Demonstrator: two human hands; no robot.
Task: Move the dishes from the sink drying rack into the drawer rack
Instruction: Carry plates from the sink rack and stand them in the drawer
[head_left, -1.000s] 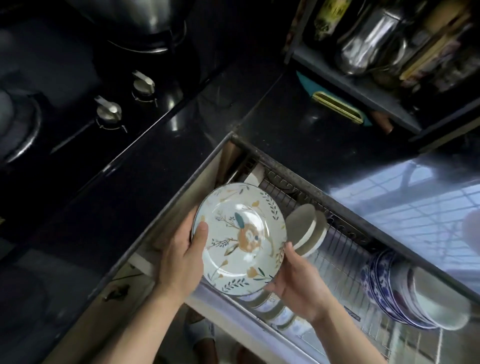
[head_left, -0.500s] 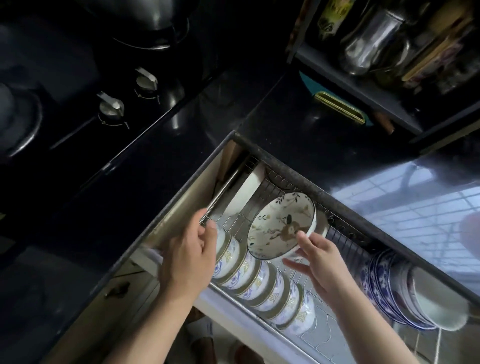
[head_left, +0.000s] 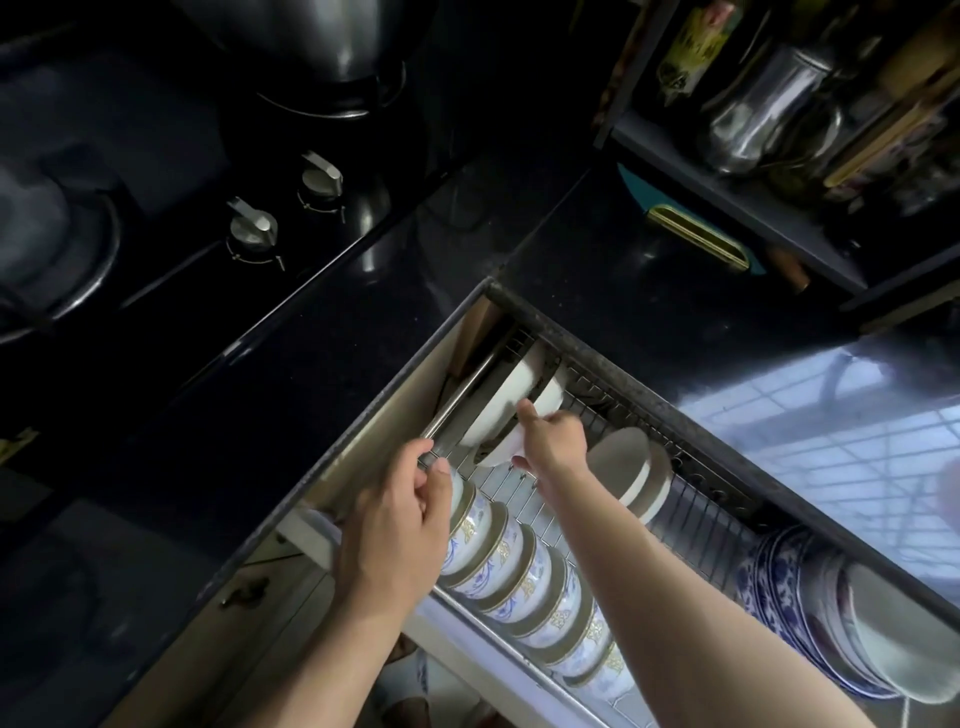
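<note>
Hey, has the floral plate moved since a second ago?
Yes. The floral plate went from in front of the row of bowls to the drawer rack's far-left corner, standing on edge, right hand touching it.

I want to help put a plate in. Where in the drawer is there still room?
Bare wire shows between the row of patterned bowls and the two white dishes, running right toward the blue plates. The far left corner is crowded: white plates stand there with the right hand on them.
</note>
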